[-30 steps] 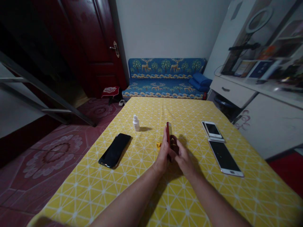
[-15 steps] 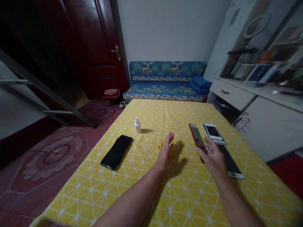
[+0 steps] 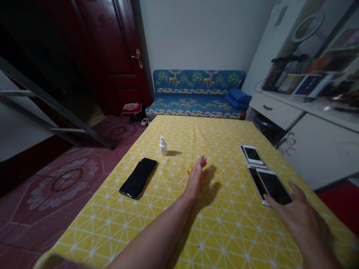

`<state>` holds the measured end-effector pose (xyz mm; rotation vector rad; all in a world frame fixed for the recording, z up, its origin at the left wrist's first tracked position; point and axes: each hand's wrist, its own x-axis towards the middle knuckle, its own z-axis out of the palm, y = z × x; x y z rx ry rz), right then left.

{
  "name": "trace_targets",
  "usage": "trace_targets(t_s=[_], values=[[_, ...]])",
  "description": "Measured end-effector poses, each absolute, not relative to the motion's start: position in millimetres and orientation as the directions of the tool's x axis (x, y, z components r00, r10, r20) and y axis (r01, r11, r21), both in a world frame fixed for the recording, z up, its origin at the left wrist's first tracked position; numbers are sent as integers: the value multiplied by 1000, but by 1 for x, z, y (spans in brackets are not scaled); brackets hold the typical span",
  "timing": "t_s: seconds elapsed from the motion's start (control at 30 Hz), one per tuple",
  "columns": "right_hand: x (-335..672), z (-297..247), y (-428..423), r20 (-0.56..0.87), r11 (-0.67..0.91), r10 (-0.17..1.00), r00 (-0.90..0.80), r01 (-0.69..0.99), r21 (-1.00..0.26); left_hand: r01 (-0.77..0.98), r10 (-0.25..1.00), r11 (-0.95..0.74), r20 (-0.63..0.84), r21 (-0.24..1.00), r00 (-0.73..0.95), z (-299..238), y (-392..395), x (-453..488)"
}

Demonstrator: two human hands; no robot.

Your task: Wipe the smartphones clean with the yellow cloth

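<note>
My right hand (image 3: 303, 213) is at the right of the table, its thumb and fingers at opposite edges of a white-fronted smartphone (image 3: 275, 186). That phone rests partly over another smartphone (image 3: 256, 181), overlapping it. Near the table's middle, my left hand (image 3: 195, 181) is on edge with its upper fingers stretched forward. A bright yellow cloth (image 3: 189, 172) pokes out on both sides of it, mostly hidden by the hand. To the left are a black smartphone (image 3: 138, 177) and a small white bottle (image 3: 163, 146), upright.
Beyond my right hand, a white smartphone (image 3: 252, 154) lies on another one. A yellow patterned tablecloth (image 3: 168, 224) covers the table. A blue sofa (image 3: 190, 99) stands behind it, a white cabinet (image 3: 325, 149) to the right, and a metal ladder (image 3: 56, 108) to the left.
My right hand has moved right and toward me, lowering the phone from the air onto the other phone. My left hand has hardly moved.
</note>
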<state>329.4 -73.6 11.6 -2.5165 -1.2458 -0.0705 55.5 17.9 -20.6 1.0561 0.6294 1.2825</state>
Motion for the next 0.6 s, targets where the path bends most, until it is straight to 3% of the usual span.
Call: trace_targets(t_s=[0.1,0.6], values=[[318,19,-74,67,-633,744,664,734,-245,-457,964,-48,162,888,213,-23,20,56],[311,20,-60,65,-580,797,600,791,-198,-520,974,-11,127,854,189,-20,20,56]])
